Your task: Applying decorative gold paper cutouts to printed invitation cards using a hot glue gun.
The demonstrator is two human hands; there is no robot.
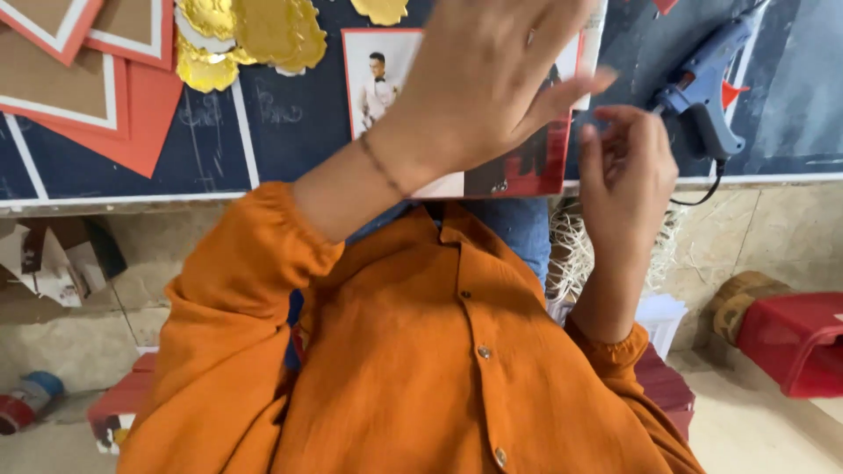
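Observation:
A photo print (386, 79) with a red border lies on a dark chalkboard-like tabletop (290, 132). My left hand (492, 79) rests flat on the print with its fingers spread, covering most of it. My right hand (625, 167) hovers at the print's right edge with the fingers curled and thumb and forefinger close together; whether they pinch the edge is unclear. Both arms wear orange sleeves, and a thin bracelet circles my left wrist.
A blue hot glue gun (702, 88) lies just right of my right hand, its cord trailing off the table. Gold scalloped paper pieces (255, 35) and red-and-brown card frames (88, 79) sit at the left. Below are a red plastic stool (795, 338) and tape rolls (26, 399).

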